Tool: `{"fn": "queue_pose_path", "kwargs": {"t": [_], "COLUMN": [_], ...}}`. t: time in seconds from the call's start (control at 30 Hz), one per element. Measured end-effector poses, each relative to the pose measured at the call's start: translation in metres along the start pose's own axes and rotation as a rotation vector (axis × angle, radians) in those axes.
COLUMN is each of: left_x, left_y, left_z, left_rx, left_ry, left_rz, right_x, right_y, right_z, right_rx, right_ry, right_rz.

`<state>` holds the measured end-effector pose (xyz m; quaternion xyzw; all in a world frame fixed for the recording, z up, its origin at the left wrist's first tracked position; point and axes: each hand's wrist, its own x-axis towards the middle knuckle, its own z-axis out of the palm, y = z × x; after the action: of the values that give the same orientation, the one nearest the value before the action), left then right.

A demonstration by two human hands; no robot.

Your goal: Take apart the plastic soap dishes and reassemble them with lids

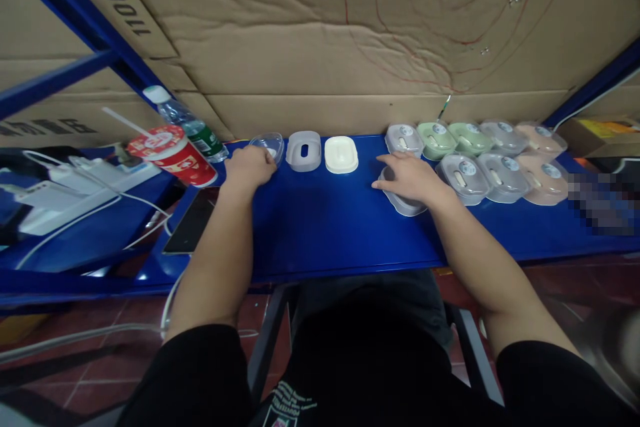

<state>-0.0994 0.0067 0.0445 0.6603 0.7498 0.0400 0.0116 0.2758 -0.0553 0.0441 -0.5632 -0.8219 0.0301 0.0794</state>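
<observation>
My left hand (251,168) is at the back left of the blue table, its fingers curled at the near edge of a clear plastic lid (273,142). To the right of it lie a grey frame with an oval slot (305,151) and a cream-coloured shallow tray (341,154). My right hand (411,178) rests over a grey lidded box (407,205), with thumb and fingers stretched out to the left and spread apart. The hand hides most of that box's top. Behind it sits another grey lidded box (403,137).
Several closed boxes, green (435,139), grey (463,178) and peach (545,180), stand in two rows on the right. A red paper cup with a straw (187,163), a water bottle (200,137), a dark flat device (193,223) and a white power strip (95,190) are at left. Cardboard (300,33) lines the back.
</observation>
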Motion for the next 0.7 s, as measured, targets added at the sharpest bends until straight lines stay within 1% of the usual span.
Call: {"fn": "queue_pose_path", "kwargs": {"t": [0.1,0.17,0.23,0.3,0.37,0.43,0.5,0.57,0.63,0.7], "left_x": [0.000,0.001,0.002,0.002,0.000,-0.003,-0.009,-0.018,-0.029,-0.039], "left_y": [0.000,-0.002,-0.004,-0.004,0.001,0.011,0.027,0.046,0.063,0.076], "left_z": [0.002,0.005,0.008,0.010,0.011,0.013,0.017,0.023,0.031,0.039], "left_rx": [0.012,0.015,0.007,-0.037,-0.128,-0.239,-0.332,-0.393,-0.435,-0.491], "left_ry": [0.013,0.028,0.065,0.151,0.278,0.392,0.432,0.388,0.283,0.169], "left_rz": [0.002,0.006,0.021,0.041,0.091,0.196,0.365,0.574,0.784,0.913], "right_x": [-0.002,-0.004,-0.003,-0.002,0.001,0.004,0.007,0.009,0.010,0.011], "right_y": [0.001,0.001,0.000,-0.002,-0.005,-0.009,-0.012,-0.015,-0.018,-0.022], "right_z": [-0.003,-0.005,-0.005,-0.003,0.002,0.009,0.016,0.022,0.028,0.031], "right_rx": [-0.021,-0.029,-0.020,0.013,0.073,0.148,0.219,0.287,0.369,0.459], "right_ry": [-0.001,-0.046,-0.091,-0.092,-0.045,0.019,0.080,0.142,0.220,0.311], "right_rz": [0.056,0.102,0.115,0.088,0.037,-0.019,-0.078,-0.148,-0.228,-0.306]}}
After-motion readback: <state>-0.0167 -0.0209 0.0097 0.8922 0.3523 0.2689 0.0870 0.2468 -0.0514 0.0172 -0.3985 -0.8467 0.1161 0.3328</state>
